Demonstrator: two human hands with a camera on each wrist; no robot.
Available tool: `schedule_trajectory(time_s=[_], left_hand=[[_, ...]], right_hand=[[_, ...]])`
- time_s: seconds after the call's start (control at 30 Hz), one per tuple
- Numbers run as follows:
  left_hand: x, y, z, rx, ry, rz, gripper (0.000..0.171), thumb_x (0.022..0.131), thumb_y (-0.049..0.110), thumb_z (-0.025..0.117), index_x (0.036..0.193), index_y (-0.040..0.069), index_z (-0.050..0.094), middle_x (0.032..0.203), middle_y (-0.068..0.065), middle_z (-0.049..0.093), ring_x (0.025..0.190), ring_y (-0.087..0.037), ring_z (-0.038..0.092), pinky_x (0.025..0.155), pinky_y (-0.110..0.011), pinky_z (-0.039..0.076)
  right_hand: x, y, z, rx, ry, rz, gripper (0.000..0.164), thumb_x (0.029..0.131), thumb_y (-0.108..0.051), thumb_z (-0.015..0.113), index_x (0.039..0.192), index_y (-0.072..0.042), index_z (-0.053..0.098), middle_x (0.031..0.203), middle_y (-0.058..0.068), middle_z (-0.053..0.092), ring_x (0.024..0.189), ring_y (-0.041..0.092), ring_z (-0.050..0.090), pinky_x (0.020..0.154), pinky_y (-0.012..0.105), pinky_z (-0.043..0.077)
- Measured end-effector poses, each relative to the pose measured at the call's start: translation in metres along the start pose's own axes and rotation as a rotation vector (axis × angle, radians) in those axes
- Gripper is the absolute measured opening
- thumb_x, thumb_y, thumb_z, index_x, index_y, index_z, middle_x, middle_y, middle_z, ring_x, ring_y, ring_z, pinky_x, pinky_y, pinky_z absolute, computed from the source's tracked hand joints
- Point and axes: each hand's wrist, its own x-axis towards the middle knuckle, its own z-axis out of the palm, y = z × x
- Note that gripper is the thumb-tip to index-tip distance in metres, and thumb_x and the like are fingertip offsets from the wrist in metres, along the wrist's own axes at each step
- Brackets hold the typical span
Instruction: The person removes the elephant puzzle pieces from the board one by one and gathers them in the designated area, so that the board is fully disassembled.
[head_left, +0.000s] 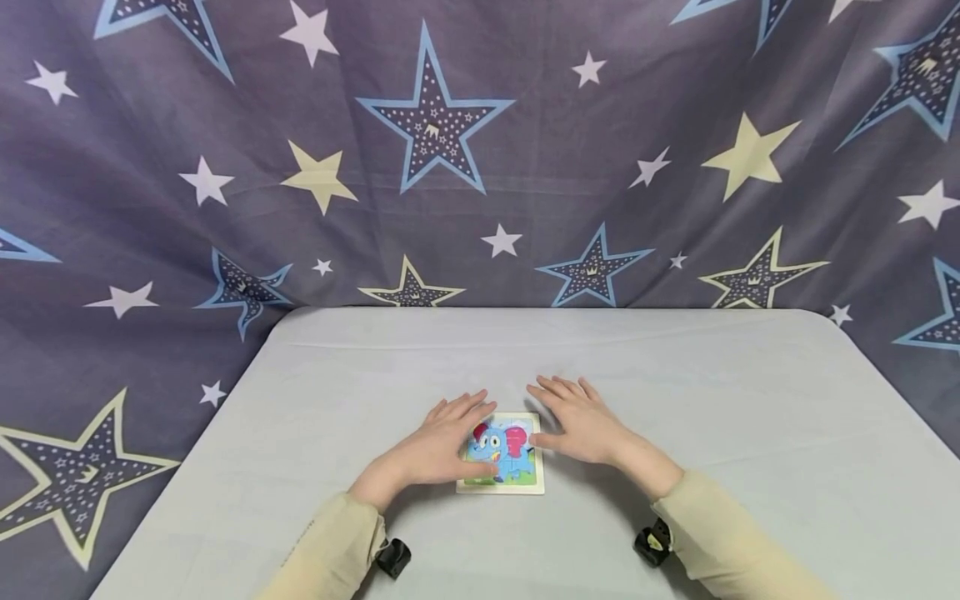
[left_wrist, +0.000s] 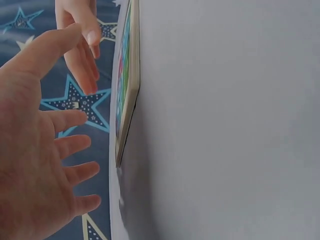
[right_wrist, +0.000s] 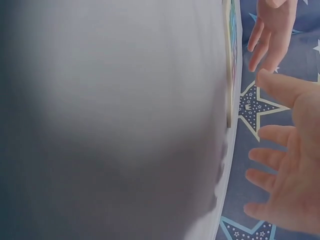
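Observation:
A small square jigsaw puzzle [head_left: 517, 467] with a light wooden border lies flat on the table, its pieces forming a blue elephant with pink ears on green grass. My left hand [head_left: 435, 446] hovers over its left side, fingers spread and holding nothing. On the opposite side, my right hand [head_left: 588, 423] is spread in the same way, its thumb over the puzzle's right edge. In the left wrist view the puzzle [left_wrist: 131, 82] shows edge-on, apart from the left hand [left_wrist: 30, 145]. The right wrist view shows the right hand [right_wrist: 295, 160] with straight fingers beside the puzzle's edge [right_wrist: 229, 85].
The puzzle lies on a pale grey table [head_left: 337, 375]. Behind the table hangs a dark cloth [head_left: 540, 167] with blue, yellow and white stars. A black wrist device sits at the left cuff [head_left: 393, 557], another at the right cuff [head_left: 653, 543].

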Motion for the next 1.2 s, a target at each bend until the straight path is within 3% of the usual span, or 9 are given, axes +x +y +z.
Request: schedule_trajectory(time_s=[0.27,0.53,0.87,1.2], left_hand=[[0.0009,0.0022,0.0044,-0.073,-0.054,0.010,0.088,0.072,0.051,0.068,0.142,0.013,0.031,0.151,-0.008,0.020,0.136,-0.031,0.020,0.108,-0.053,0.018],[0.0000,0.0080,0.0043,-0.088,-0.073,0.008,0.084,0.072,0.046,0.070,0.141,0.014,0.034,0.151,-0.008,0.020,0.137,-0.031,0.020,0.109,-0.051,0.017],[0.0014,0.0088,0.0073,-0.095,-0.083,-0.003,0.079,0.073,0.038,0.070,0.139,0.012,0.036,0.150,-0.009,0.021,0.136,-0.031,0.022,0.108,-0.051,0.020],[0.0032,0.0100,0.0088,-0.101,-0.094,-0.028,0.077,0.074,0.037,0.070,0.138,0.010,0.038,0.150,-0.011,0.022,0.136,-0.033,0.020,0.109,-0.052,0.018]], right_hand=[[0.0004,-0.0030,0.0017,0.143,-0.035,-0.024,0.062,0.082,-0.033,0.063,0.134,-0.005,0.044,0.139,0.016,0.041,0.127,0.036,0.037,0.101,0.056,0.030],[-0.0004,-0.0045,0.0022,0.226,-0.054,-0.027,0.049,0.084,-0.028,0.062,0.126,-0.004,0.052,0.128,0.013,0.051,0.121,0.032,0.045,0.100,0.051,0.035],[0.0020,-0.0061,0.0071,0.205,-0.006,-0.013,0.035,0.082,-0.020,0.064,0.113,-0.005,0.060,0.110,0.005,0.057,0.103,0.021,0.055,0.092,0.041,0.044],[0.0037,-0.0050,0.0079,0.159,0.012,-0.019,0.028,0.080,-0.016,0.067,0.105,-0.004,0.064,0.100,0.003,0.057,0.090,0.015,0.053,0.083,0.036,0.047]])
